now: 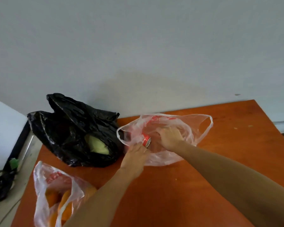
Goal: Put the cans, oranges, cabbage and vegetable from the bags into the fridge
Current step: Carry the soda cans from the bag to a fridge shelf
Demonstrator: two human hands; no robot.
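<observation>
A clear plastic bag [197,126] with red print lies on the orange table [170,194]. A red can [146,139] lies in its mouth. My left hand [134,154] grips the near end of that can at the bag's edge. My right hand [169,136] reaches inside the bag with curled fingers; what it holds is hidden. A black bag [69,128] to the left shows a pale green cabbage [97,144] through its opening. A second clear bag [56,194] at the near left holds oranges [64,202].
The table stands against a grey-white wall [138,46]. To the left a white appliance [3,128] with a dark edge stands beside the table, and a small dark bag [3,182] lies on the floor.
</observation>
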